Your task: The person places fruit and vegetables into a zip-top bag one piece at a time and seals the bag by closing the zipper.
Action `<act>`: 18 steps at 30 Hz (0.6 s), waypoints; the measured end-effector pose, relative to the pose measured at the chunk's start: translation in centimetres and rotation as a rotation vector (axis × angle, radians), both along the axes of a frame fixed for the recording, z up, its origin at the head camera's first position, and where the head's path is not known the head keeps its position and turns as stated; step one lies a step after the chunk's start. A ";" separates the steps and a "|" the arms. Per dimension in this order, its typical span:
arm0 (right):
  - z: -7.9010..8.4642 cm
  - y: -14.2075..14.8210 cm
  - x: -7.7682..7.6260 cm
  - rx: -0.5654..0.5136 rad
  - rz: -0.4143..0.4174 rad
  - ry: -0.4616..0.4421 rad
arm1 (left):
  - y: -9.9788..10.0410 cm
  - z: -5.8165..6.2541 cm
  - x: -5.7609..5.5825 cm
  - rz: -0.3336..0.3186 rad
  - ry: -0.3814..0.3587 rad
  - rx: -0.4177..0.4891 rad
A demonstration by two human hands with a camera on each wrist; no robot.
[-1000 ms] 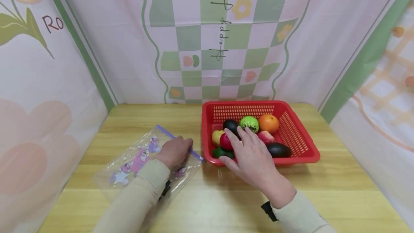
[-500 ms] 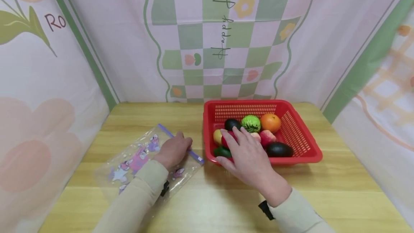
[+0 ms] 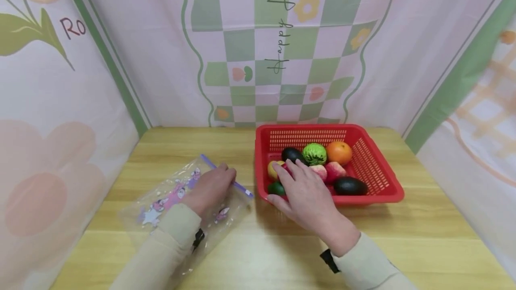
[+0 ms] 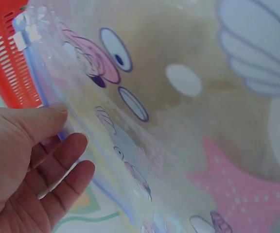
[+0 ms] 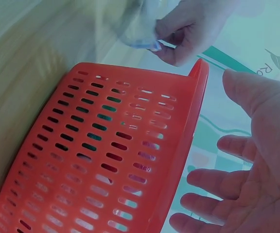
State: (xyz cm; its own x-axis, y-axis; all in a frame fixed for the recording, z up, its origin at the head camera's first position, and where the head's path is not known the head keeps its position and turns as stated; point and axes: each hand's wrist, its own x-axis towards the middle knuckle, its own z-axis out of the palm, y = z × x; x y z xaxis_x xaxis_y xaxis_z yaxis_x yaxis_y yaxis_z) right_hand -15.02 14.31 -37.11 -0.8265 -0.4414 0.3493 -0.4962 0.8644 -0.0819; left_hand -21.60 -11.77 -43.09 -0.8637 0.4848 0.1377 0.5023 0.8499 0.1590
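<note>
My left hand [image 3: 210, 186] pinches a flat clear-plastic bag [image 3: 173, 195]; at three o'clock, my right hand [image 3: 307, 197] spreads over a rectangular red-plastic basket [image 3: 368, 162].

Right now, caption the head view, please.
Left hand holds a printed zip-lock bag; right hand extends over a red basket of fruit.

The head view is bright and evenly lit, with a pale sheen on the worktop [image 3: 262, 258] at lower centre and a soft shadow under the front rim of the red basket [image 3: 330, 199]. Small glints dot the clear bag [image 3: 175, 194]. Wide-angle stretching pulls at the cloth [image 3: 36, 182] along the left edge. The left wrist view is hazy and low in contrast; the right wrist view has a cyan cast, its top centre blurred.
</note>
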 end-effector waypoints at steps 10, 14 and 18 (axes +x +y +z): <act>0.1 -0.7 0.0 -0.013 0.007 0.000 | -1.0 0.5 0.9 -0.019 0.034 0.112; 0.1 -1.0 0.0 -0.008 0.003 -0.002 | -1.4 0.8 1.3 -0.028 0.033 0.165; 0.1 -1.3 -0.1 -0.004 0.004 0.006 | -1.8 0.9 1.8 -0.052 0.057 0.186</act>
State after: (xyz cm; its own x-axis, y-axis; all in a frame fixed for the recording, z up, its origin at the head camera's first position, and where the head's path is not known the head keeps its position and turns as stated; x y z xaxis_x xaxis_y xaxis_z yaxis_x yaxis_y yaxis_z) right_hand -15.16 12.98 -36.96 -0.8227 -0.4433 0.3558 -0.5002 0.8619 -0.0828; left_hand -19.79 -13.58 -42.18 -0.8265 0.4902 0.2767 0.5574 0.7812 0.2812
